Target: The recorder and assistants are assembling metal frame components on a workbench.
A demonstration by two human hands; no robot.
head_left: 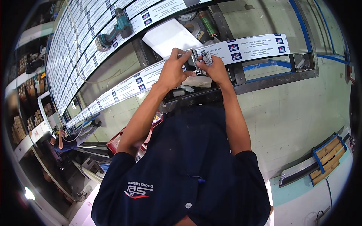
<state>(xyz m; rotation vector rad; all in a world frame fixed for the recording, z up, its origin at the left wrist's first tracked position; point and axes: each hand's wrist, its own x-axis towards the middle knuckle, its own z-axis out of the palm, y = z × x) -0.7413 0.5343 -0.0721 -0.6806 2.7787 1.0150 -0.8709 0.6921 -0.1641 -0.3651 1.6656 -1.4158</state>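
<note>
My left hand (172,71) has its thumb and fingers closed round a small shiny metal piece (195,59), whose exact kind I cannot make out. From the other side my right hand (218,71) brings its thumb against that piece. Between the right fingers and thumb stands a crumpled-looking strip with printed film (206,57). Both hands are just over a long profile wrapped in white printed film (252,49), which runs from the lower left to the upper right. A pale block (199,81) lies just below the hands, on the near side of the profile.
A teal cordless drill (122,24) lies on film-covered profiles (90,41) at the upper left. Beyond my hands are a white sheet (169,35), tape rolls (193,28) and a green can (208,22). A dark metal frame (279,78) extends right. Another person (68,142) is at far left.
</note>
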